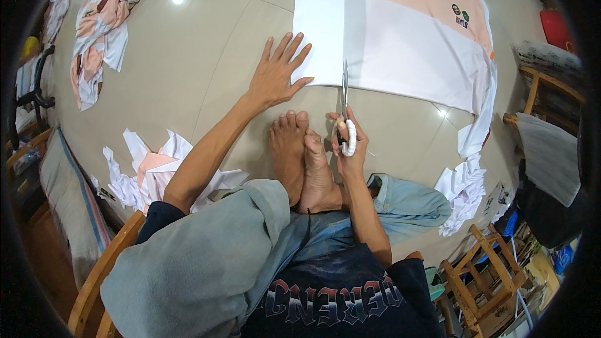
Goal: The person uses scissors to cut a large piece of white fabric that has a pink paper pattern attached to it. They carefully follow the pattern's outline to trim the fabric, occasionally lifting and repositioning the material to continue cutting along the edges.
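Note:
A white and peach fabric piece (400, 44) lies spread flat on the tiled floor ahead of me. My left hand (277, 73) is flat with fingers spread, pressing the fabric's near left corner. My right hand (348, 141) grips a pair of scissors (345, 91) with a white-wrapped handle. Its blades point away from me and sit at the fabric's near edge. My two bare feet (303, 159) rest on the floor between my hands.
Cut white and peach scraps lie at my left (153, 169), far left (100, 31) and right (466, 181). Wooden chairs (482, 281) stand at the lower right, another wooden frame (544, 97) at the right edge. A cushioned bench (69, 213) runs along the left.

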Available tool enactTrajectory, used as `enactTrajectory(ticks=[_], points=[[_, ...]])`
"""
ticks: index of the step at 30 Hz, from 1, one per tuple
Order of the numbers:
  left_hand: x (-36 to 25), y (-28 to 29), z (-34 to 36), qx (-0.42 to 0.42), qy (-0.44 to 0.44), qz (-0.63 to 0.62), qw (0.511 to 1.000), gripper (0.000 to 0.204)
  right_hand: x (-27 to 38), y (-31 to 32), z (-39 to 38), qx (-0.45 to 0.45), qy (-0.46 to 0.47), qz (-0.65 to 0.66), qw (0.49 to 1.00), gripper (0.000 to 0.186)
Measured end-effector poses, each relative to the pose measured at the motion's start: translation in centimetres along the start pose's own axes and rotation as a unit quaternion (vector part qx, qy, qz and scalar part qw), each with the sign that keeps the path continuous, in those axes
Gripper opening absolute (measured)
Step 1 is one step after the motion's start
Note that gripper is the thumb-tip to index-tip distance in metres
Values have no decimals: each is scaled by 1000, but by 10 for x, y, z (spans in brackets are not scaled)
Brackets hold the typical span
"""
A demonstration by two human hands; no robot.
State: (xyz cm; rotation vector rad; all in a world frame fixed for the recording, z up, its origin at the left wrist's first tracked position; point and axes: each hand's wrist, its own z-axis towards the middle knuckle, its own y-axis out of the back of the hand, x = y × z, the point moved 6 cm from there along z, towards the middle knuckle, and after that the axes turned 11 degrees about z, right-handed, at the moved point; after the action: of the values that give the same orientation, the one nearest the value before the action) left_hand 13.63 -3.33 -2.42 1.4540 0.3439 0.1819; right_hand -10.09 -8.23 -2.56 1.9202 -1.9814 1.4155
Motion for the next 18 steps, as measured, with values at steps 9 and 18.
enactTrajectory(ticks=[9, 18], points=[[0, 1, -1, -8, -3, 3, 1000, 77, -9, -11, 21, -9, 25, 12, 1000, 57], [0, -1, -1, -6, -1, 2, 1000, 77, -6, -9, 20, -22, 21, -30, 999, 57]])
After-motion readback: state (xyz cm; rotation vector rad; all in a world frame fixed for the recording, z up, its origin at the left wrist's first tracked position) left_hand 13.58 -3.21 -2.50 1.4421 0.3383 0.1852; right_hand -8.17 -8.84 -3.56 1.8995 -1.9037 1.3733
